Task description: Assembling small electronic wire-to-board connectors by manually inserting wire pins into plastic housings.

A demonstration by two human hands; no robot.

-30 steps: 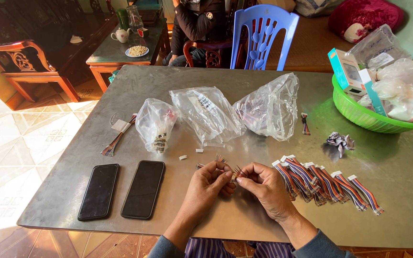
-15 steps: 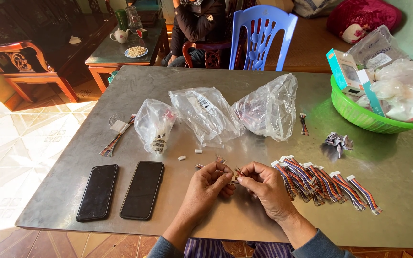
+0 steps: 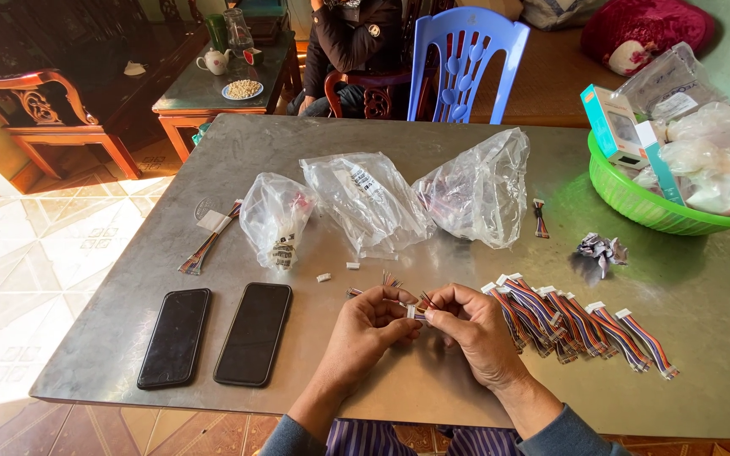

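Note:
My left hand [image 3: 367, 332] and my right hand [image 3: 476, 331] meet over the front of the grey table [image 3: 433, 380], fingertips pinched together on a small white connector with short coloured wires [image 3: 414, 310]. Right of my right hand lies a row of several finished wire harnesses [image 3: 580, 321] with white plugs. A few loose white connectors [image 3: 324, 277] lie just beyond my left hand. Three clear plastic bags of parts [image 3: 365, 203] stand across the table's middle.
Two black phones [image 3: 255, 332] lie face up at the front left. A wire bundle with a white label [image 3: 210, 236] lies left of the bags. A green basket [image 3: 635, 198] of packets stands at the right edge. A blue chair [image 3: 464, 63] and a seated person [image 3: 344, 42] are behind.
Both hands stay in the same spot; only the fingertips have shifted slightly on the connector.

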